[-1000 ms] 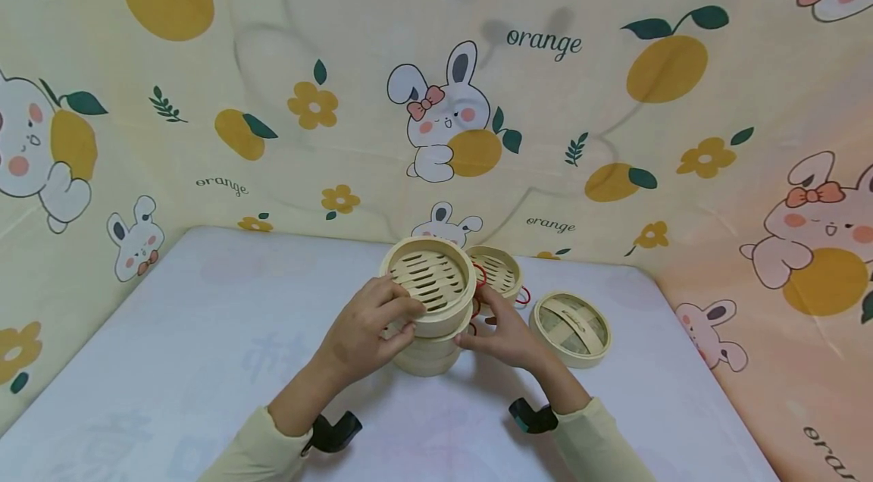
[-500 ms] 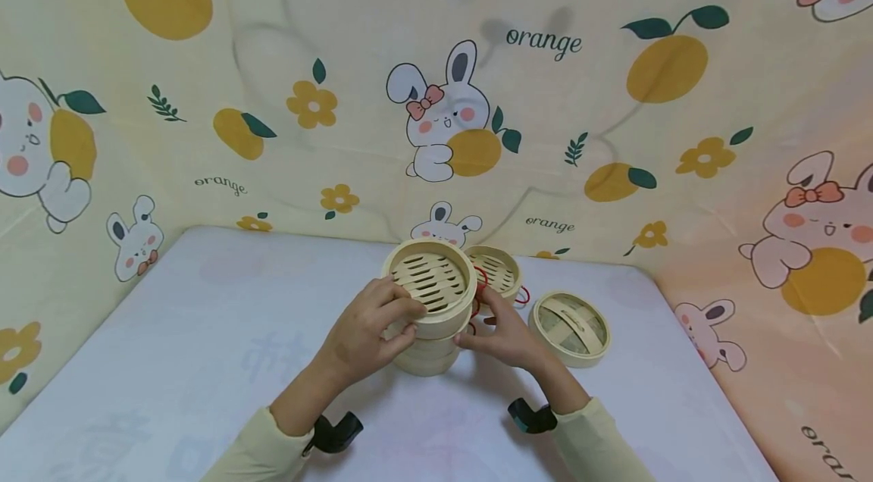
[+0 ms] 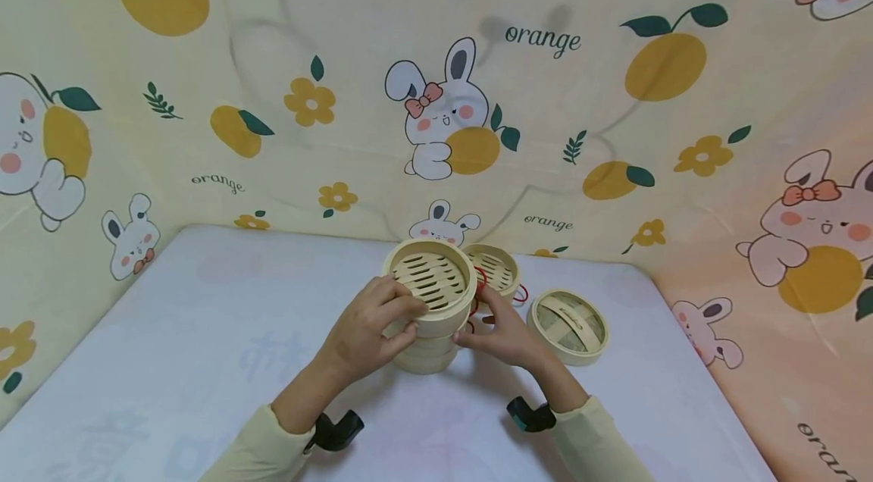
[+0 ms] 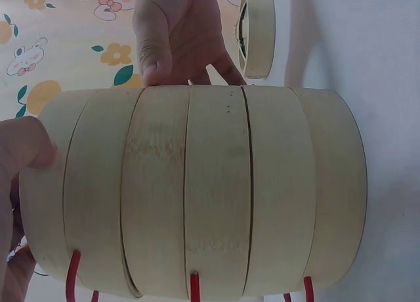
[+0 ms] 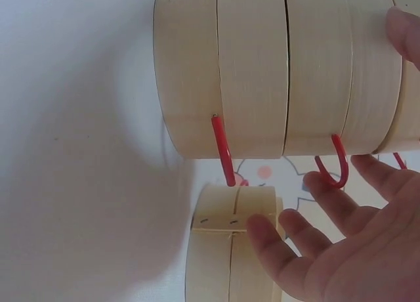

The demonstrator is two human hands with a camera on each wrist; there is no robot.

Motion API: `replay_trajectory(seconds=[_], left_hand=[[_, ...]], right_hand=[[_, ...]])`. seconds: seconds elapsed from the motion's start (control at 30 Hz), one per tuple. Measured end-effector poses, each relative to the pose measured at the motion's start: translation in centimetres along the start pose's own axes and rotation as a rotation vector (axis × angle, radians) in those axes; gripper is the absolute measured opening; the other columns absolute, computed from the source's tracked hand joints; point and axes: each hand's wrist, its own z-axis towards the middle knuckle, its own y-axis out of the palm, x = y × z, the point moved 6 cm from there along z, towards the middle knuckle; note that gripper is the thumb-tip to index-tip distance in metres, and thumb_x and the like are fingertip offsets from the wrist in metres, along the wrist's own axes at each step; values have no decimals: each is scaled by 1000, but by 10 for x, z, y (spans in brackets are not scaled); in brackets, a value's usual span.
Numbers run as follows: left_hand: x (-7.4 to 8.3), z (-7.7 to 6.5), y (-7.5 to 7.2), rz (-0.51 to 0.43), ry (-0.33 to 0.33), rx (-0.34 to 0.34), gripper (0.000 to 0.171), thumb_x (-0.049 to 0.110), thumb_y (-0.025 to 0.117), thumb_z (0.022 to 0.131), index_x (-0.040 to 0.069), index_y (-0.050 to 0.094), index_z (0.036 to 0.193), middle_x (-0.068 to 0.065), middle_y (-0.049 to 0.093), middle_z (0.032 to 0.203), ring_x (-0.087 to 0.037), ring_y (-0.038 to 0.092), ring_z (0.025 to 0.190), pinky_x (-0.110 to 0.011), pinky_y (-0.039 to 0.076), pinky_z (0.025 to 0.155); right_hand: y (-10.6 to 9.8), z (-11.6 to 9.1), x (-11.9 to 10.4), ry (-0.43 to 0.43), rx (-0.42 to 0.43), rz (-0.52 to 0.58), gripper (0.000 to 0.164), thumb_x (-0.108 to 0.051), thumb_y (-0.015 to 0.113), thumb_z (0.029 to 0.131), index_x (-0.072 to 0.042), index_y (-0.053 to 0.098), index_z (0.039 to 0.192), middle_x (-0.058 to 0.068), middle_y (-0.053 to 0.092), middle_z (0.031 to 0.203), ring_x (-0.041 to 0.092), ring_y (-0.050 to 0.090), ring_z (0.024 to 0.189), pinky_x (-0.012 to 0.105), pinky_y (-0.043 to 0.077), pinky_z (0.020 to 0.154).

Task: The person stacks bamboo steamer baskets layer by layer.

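Observation:
Bamboo steamer baskets stand stacked in the middle of the table, with the slatted floor of the top basket (image 3: 431,281) facing up. My left hand (image 3: 371,319) grips that basket at its near left rim, fingers over the edge and thumb lower on the wall. On the opposite side, my right hand (image 3: 508,330) holds the stack around its middle basket (image 5: 341,72), thumb on the near wall and a fingertip close to a red loop (image 5: 338,161). Under it sits the bottom basket (image 4: 305,190). A narrow gap shows at the seam below the top basket in the left wrist view.
Right behind the stack is another slatted steamer basket (image 3: 498,270) with red loops. A round bamboo lid (image 3: 569,327) with a strap handle lies to the right. The white table (image 3: 225,361) meets a printed cloth backdrop (image 3: 361,35) at the back.
The top basket has shifted very slightly right and lower on the stack, with the left hand on it. The right hand has kept its place; the head view has moved a little.

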Motion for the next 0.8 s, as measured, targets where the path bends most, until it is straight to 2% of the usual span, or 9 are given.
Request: replay_trajectory(seconds=[0.17,0.3,0.8], left_hand=[[0,1,1,0,2,5,23,9,73,74,16,69,96,3,58,93,-16,54,93,-32,49,85],[1,1,1,0,-7,-3,23,9,73,75,16,69,96,3,58,94,-15,54,94,-32,49,85],[2,1,1,-5,-20,-4,23,9,73,75,16,70,97,4,58,93,-14,53,92,-30,49,83]], right_hand=[[1,1,2,-4,5,-1,77,-34,81,75,-25,41,141,0,54,119,20,49,110,57,44,93],[1,1,1,-6,6,5,80,-34,81,75,-25,39,143,0,54,123,20,49,111,56,45,93],[2,1,1,9,-4,41,80,-25,80,77,-19,37,144,5,54,123,22,49,112,56,45,94]])
